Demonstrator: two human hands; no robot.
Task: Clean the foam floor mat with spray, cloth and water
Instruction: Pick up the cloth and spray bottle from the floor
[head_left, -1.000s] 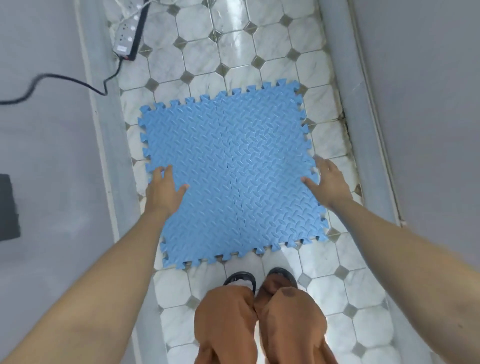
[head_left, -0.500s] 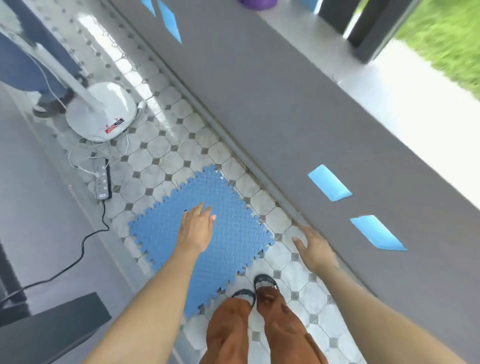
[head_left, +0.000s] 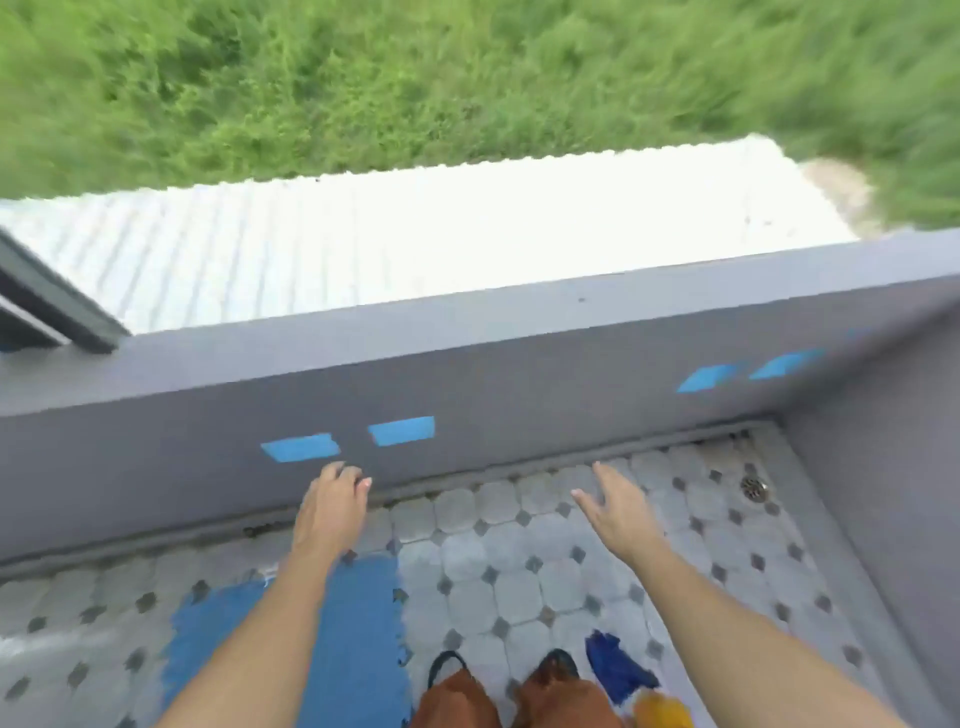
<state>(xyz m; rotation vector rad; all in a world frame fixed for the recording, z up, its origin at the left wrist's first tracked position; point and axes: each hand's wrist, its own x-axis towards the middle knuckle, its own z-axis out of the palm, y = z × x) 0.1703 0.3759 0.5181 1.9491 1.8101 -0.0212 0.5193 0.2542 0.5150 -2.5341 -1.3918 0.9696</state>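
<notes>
- At the bottom edge, between the forearms: two feet in dark sandals (head_left: 558, 665) and rust-coloured trouser legs, planted on grey tiled floor (head_left: 519, 587).
- Just right of the feet: a dark blue cloth (head_left: 615, 667) crumpled on the tiles, with a blurred yellow-orange object (head_left: 662, 712) beside it, possibly the spray bottle; too smeared to confirm.
- Left of the feet: the blue foam mat (head_left: 358, 639), flat on the tiles, partly under the left forearm. Centred and touched at both side edges a second ago; now pushed low and left in view as the head has swung up and round.
- Meaning for the task, as a judgement: placement looks finished, wiping not yet begun, attention turning toward cloth and spray.
- Further out: left hand (head_left: 332, 512) lifted off the mat, fingers loosely bent, holding nothing, hanging before the grey parapet wall (head_left: 519, 384).
- Right hand (head_left: 618, 512) likewise off the mat edge, fingers spread and fairly straight, empty, above bare tiles.
- On the wall face: blue tape patches (head_left: 402, 430); off to the right corner, a floor drain (head_left: 753, 488).
- Beyond the parapet: pale corrugated roofing (head_left: 415, 239), then blurred green grass (head_left: 467, 78).
</notes>
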